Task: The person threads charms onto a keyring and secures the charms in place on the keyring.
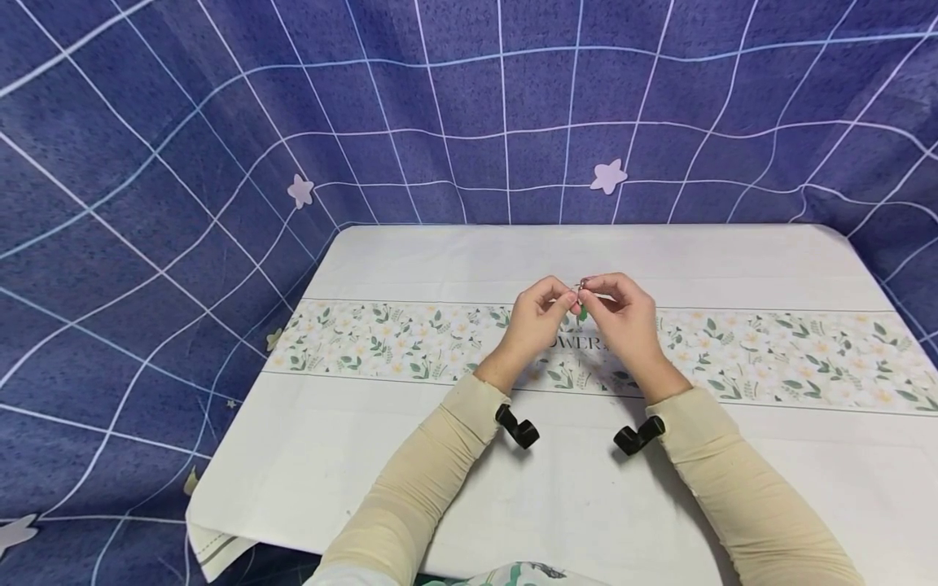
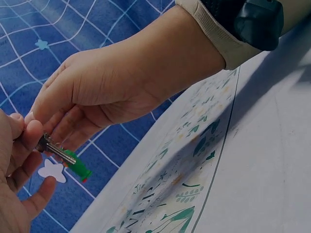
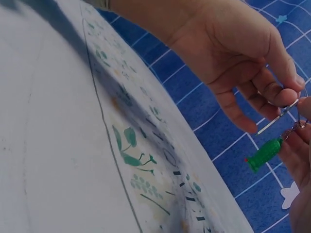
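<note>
Keychain (image 1: 583, 312) was raised over the counter, between 2 bare hands. Surroundings, by size: blue gridded curtain (image 1: 469, 106) behind; counter (image 1: 564, 505) under white cloth with 1 floral printed band (image 1: 410, 342). Left hand (image 1: 535, 319) and right hand (image 1: 628, 319) met above that band; fingers of each pinched at the keychain's upper end, thumb against forefinger, almost touching across the gap. Green charm (image 3: 266, 154), red at the tip, hung below on a short chain (image 3: 290, 131). Slim metal key (image 3: 278, 117) stuck out beside it. Fingers hid how key and chain joined; could not tell which hand bore which part.

Judgement: fine 2-handed work at the join. Good practice called for 1 hand to anchor while the other moved in small, controlled pushes, nails rather than soft pads at any narrow gap, charm left hanging free, and the work kept low over the cloth in case of a slip.
</note>
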Available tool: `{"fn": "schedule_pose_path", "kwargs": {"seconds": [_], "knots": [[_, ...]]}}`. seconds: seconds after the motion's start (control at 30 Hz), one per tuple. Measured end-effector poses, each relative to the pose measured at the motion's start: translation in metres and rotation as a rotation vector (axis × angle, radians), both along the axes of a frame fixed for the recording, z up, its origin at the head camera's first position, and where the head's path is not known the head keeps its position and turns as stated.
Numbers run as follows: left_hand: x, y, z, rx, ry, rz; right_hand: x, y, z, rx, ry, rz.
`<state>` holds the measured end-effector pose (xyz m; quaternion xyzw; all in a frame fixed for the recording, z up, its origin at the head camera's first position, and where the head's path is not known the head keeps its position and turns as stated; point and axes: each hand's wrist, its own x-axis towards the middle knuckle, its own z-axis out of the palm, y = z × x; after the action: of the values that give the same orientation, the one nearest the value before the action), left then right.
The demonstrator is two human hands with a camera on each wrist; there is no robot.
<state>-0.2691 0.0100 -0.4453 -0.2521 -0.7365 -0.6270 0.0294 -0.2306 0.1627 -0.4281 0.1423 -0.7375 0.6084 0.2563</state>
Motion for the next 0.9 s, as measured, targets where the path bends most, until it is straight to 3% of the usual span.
{"fn": "schedule_pose_path", "kwargs": {"seconds": [0.2,0.6,0.7,0.83,0.9], "knots": [[-0.002,-0.001,0.000,-0.014,0.044,0.013,0.002,0.001,0.006,-0.072,-0.083,0.015],[-0.005,0.000,0.000,-0.020,0.079,0.031,-0.001,0.004,0.010,-0.077,-0.153,-0.022],[0.002,-0.001,0.011,-0.035,0.092,0.033,-0.002,0.004,0.010,-0.079,-0.162,-0.029],[0.000,-0.002,0.010,-0.038,0.109,0.031,-0.002,0.005,0.009,-0.085,-0.177,-0.034],[-0.004,-0.003,0.003,-0.038,0.112,0.034,-0.003,0.005,0.009,-0.078,-0.177,-0.039]]}}
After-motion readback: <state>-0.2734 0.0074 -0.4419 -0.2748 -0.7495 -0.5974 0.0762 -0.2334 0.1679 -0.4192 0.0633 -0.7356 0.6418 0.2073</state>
